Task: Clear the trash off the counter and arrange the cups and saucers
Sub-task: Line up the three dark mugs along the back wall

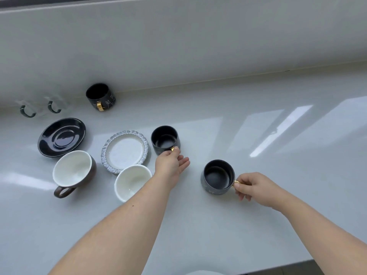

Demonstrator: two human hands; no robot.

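Observation:
My left hand (172, 163) pinches the gold handle of a dark cup (165, 139) standing on the white counter (258, 215), just right of a white saucer with a frilled grey rim (125, 151). My right hand (253, 187) grips the gold handle of a second dark cup (218, 177) nearer to me. A third dark cup with a gold handle (100, 97) stands by the back wall. A glossy dark saucer (62, 136) lies at the left. In front of it sits a brown cup, white inside (73, 172). A white cup (132, 182) is partly hidden by my left forearm.
Two clear glass cups with green handles (42, 109) stand against the back wall at the far left. The wall rises close behind the dishes. The counter's front edge (309, 262) runs at the lower right.

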